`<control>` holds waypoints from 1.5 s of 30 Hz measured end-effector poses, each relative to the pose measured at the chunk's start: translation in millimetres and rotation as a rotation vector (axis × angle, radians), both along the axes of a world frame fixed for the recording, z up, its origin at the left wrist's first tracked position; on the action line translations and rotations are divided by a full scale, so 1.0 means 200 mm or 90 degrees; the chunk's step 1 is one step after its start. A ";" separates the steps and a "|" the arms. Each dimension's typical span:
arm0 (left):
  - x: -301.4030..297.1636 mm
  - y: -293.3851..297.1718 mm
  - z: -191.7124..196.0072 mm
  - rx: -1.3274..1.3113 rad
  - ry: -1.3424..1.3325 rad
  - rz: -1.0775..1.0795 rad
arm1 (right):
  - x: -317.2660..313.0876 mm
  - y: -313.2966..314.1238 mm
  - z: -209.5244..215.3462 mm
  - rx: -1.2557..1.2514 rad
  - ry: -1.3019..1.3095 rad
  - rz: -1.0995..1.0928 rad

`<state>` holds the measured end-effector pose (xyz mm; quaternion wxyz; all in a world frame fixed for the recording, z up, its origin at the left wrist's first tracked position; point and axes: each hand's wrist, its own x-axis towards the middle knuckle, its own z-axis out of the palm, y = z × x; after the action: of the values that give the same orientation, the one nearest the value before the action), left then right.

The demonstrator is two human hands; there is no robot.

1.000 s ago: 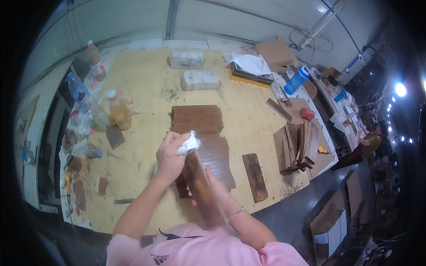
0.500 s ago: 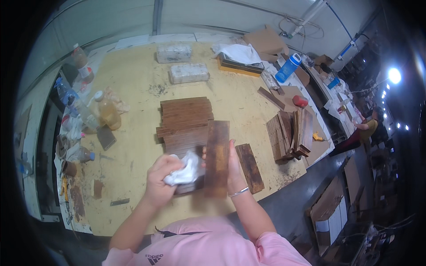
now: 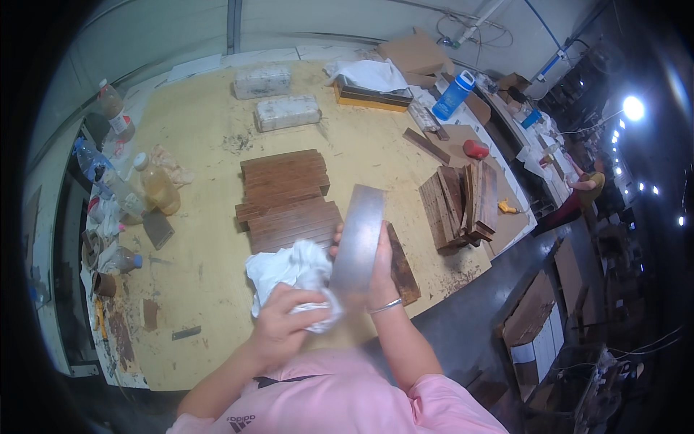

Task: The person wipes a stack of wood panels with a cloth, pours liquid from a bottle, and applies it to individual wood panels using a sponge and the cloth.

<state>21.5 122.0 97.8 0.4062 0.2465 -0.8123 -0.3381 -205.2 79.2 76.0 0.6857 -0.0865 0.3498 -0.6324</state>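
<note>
My left hand point(image 3: 280, 324) is closed on a crumpled white cloth point(image 3: 278, 273), part of which spreads over the near end of a row of brown wooden strips point(image 3: 295, 226). In my right hand point(image 3: 383, 275) a flat wooden plank point(image 3: 359, 231) is held up at a tilt, gripped by its long edges. Its face looks grey and shiny with glare. The cloth's near edge is beside the plank's lower end; blur hides whether they touch. Behind my right hand lies another dark plank point(image 3: 402, 269), partly covered. Farther back sits a brown stack of wood strips point(image 3: 283, 173).
Bundled wood pieces point(image 3: 463, 202) stand at the right of the table, near a red object point(image 3: 475, 149) and a blue bottle point(image 3: 454, 96). Several plastic bottles point(image 3: 156, 184) line the left edge. Two whitish blocks point(image 3: 288, 113) lie at the back. A person point(image 3: 589, 186) is far right.
The plank has turned from a brown, stained face to a grey, shiny one and now leans right. The cloth has opened out, and my left hand has moved lower and slightly right.
</note>
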 end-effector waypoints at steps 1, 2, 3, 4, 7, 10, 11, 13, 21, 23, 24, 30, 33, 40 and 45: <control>-0.05 0.00 0.01 -0.020 -0.015 -0.046 | 0.00 0.00 -0.02 -0.005 -0.003 -0.018; -0.08 0.01 0.02 -0.041 -0.031 -0.087 | 0.03 -0.02 -0.02 -0.010 -0.007 -0.032; -0.10 0.01 0.02 -0.061 -0.048 -0.129 | 0.04 -0.03 -0.02 -0.015 -0.011 -0.045; -0.07 0.01 -0.03 -0.038 -0.084 -0.167 | 0.02 -0.02 -0.01 0.005 -0.024 -0.074; 0.09 0.00 -0.15 0.042 -0.052 -0.096 | -0.18 0.02 0.07 0.041 0.148 -0.159; 0.26 -0.03 -0.12 0.089 -0.033 0.074 | -0.45 0.03 -0.03 0.125 0.619 -0.203; 0.30 -0.05 -0.09 0.103 -0.018 0.117 | -0.52 0.03 -0.10 0.144 0.827 -0.181; 0.36 -0.09 -0.05 0.145 0.049 0.202 | -0.59 0.06 -0.23 0.178 1.240 -0.121; 0.51 -0.24 0.04 0.039 0.118 0.396 | -0.45 0.13 -0.43 0.200 1.481 -0.077; 0.53 -0.27 0.01 0.009 0.097 0.394 | -0.31 0.16 -0.37 -0.035 1.466 -0.127; 0.53 -0.26 0.00 0.014 0.102 0.399 | -0.19 0.19 -0.31 -0.140 1.412 -0.090; 0.55 -0.26 -0.19 0.132 0.100 0.390 | 0.14 0.45 -0.46 -0.495 1.284 0.029; 0.56 -0.23 -0.22 0.336 0.300 0.402 | 0.15 0.47 -0.51 -0.477 1.297 -0.004; 0.55 -0.21 -0.26 0.487 0.466 0.340 | 0.13 0.45 -0.46 -0.513 1.337 0.068; 0.52 -0.14 -0.23 0.491 0.431 0.363 | 0.12 0.48 -0.34 -0.376 1.279 0.226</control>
<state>125.2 94.4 52.5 0.5990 0.4635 -0.3576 -0.5464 -180.5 174.3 8.1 0.1165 -0.7824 0.5704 -0.2213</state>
